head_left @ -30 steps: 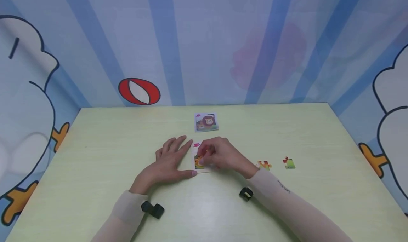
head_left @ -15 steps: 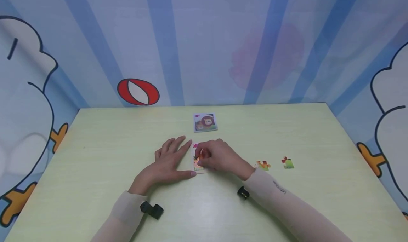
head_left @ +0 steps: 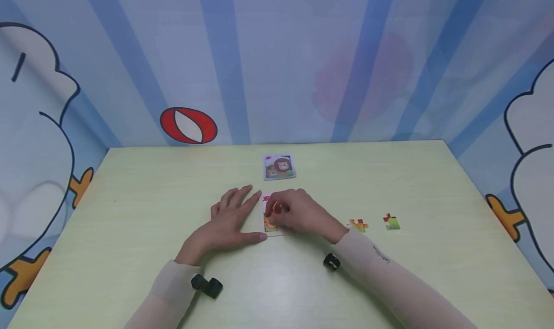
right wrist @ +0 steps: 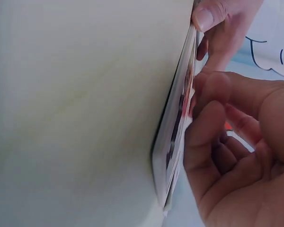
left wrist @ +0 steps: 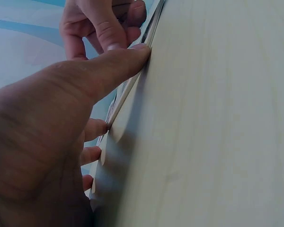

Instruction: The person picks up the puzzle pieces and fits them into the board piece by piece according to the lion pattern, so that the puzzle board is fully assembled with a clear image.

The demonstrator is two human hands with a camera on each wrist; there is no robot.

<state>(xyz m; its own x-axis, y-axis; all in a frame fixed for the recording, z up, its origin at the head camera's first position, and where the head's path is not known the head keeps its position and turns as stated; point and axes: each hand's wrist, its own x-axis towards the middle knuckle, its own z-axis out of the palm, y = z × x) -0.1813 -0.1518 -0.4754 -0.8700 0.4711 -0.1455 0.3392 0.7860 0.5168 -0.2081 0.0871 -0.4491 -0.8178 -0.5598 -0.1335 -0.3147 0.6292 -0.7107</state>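
Note:
A small jigsaw board (head_left: 270, 229) with a white border and an orange animal picture lies on the table, mostly hidden under my right hand. My left hand (head_left: 227, 223) is spread flat beside it. Its thumb touches the near left corner and its index fingertip the far left corner; the left wrist view shows the thumb (left wrist: 137, 52) on the board's edge. My right hand (head_left: 298, 213) is over the board with curled fingers, pinching a small reddish-orange puzzle piece (right wrist: 192, 103) against its surface; the piece is largely hidden by the fingertips.
Two loose puzzle pieces lie to the right: an orange-and-green piece (head_left: 359, 224) near the right sleeve and a green-and-red piece (head_left: 392, 221) farther out. Behind the board is a lion picture card (head_left: 279, 167). A printed blue backdrop (head_left: 277, 64) stands along the table's back edge.
The right hand has shifted slightly left and down over the board, its fingers still at the piece. The left hand and the loose pieces keep their places.

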